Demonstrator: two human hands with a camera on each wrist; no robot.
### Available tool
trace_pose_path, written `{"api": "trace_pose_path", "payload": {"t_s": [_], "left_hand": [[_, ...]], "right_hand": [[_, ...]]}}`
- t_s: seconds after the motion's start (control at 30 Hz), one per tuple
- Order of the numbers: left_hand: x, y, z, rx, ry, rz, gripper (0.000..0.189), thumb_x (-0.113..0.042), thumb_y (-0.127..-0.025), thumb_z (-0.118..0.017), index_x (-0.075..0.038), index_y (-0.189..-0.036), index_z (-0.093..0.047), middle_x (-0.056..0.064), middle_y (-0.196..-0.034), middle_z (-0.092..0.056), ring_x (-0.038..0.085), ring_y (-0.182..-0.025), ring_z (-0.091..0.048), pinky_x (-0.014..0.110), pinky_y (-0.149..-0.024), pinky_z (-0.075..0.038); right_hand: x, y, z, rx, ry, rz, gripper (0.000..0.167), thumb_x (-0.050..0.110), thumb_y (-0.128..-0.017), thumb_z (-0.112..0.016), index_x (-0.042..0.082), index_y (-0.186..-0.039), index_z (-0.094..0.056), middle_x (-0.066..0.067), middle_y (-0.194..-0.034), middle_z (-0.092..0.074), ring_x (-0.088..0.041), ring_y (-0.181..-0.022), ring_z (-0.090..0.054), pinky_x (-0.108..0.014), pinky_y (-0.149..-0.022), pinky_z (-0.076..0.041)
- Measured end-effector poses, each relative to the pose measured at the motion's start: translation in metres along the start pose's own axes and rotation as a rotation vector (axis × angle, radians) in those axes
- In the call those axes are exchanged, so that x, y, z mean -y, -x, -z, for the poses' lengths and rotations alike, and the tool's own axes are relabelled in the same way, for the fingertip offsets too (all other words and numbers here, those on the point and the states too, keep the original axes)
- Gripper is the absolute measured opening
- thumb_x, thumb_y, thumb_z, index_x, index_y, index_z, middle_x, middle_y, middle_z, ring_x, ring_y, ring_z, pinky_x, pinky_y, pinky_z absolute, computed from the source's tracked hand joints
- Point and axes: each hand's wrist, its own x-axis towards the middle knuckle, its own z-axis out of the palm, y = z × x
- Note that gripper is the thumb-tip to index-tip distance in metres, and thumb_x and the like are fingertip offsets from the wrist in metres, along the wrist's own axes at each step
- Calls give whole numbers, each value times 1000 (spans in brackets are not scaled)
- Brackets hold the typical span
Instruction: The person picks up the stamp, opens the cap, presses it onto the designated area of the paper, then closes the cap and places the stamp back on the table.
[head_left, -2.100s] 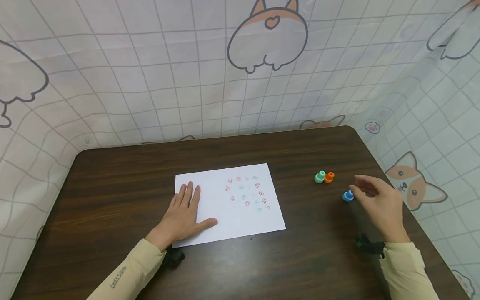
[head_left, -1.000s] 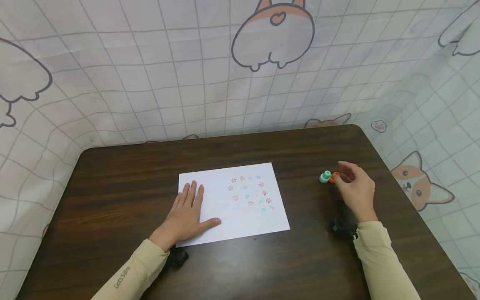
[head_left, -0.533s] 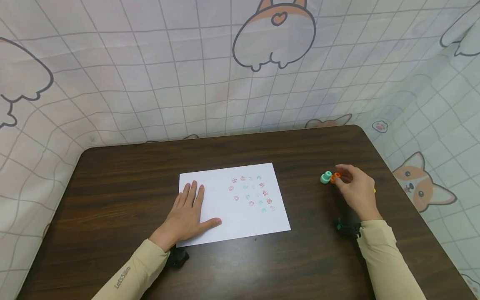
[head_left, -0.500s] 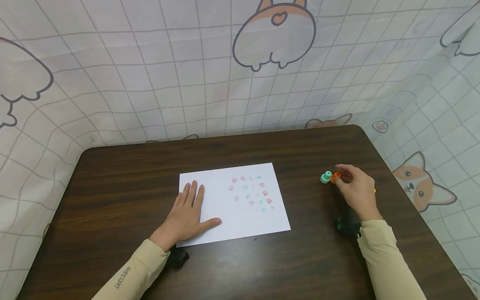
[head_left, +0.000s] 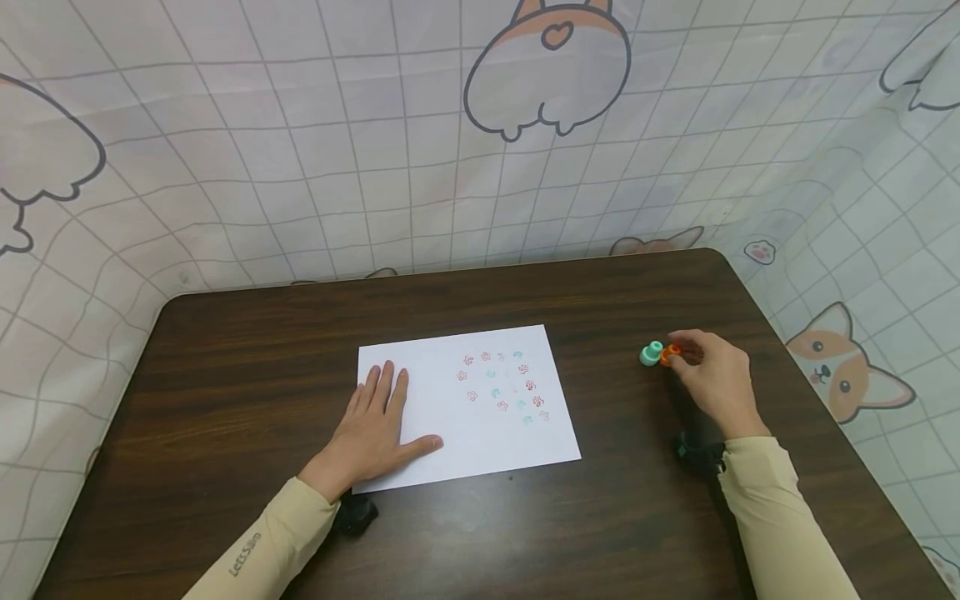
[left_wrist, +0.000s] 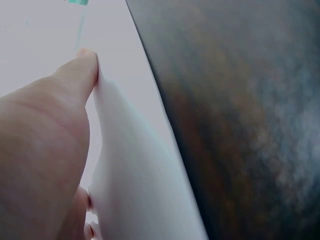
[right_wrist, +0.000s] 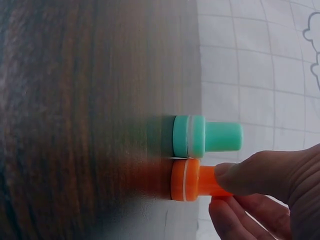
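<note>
My left hand (head_left: 367,437) lies flat with spread fingers on the left part of a white sheet of paper (head_left: 450,450). In the left wrist view its thumb (left_wrist: 80,75) rests on the paper near the edge. Small red and teal stamped prints (head_left: 502,406) cover the right part of the sheet. At the table's right side my right hand (head_left: 716,379) pinches the handle of an orange stamp (right_wrist: 186,181) between thumb and fingers. That stamp stands upright on the table. Right beside it, on the left, stands a mint green stamp (right_wrist: 190,136) with a similar handle.
The dark wood table (head_left: 225,375) has rounded far corners. A white grid-patterned curtain (head_left: 337,167) with cartoon corgis hangs behind it and along the right side. Black wrist cameras, such as the left one (head_left: 354,515), sit under both wrists.
My right hand has moved left and away from a blue stamp, which is now hidden behind it, and has come to pinch the orange stamp. My left hand stays on the paper.
</note>
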Motion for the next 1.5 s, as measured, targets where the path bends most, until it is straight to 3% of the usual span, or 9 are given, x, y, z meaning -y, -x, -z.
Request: {"api": "trace_pose_path", "payload": {"t_s": [0.43,0.87,1.5], "left_hand": [[1,0,-2,-5,7,-1,116,-76,-89,-59,0,-164,-15,25,-174,-6,46,-162,-4,65,-130,-13],[1,0,-1,-9,12,-5,117,-77,-88,-59,1,-164,-16,26,-173,-7,47,-162,-5,66,-130,-14],[1,0,-2,-11,11,-6,116,-75,-88,-60,1,-164,-16,26,-173,-7,47,-162,-5,66,-130,-13]], "right_hand": [[1,3,2,45,27,-28,25,11,-93,-74,3,-117,-74,-25,-111,-76,-43,-98,-74,-59,-83,-59],[6,14,5,102,-22,-43,25,11,-94,-73,4,-119,-73,-24,-112,-76,-42,-100,-75,-60,-88,-59],[3,29,-4,106,-78,-45,32,10,-91,-79,3,-122,-72,-25,-117,-75,-42,-103,-76,-57,-89,-60]]}}
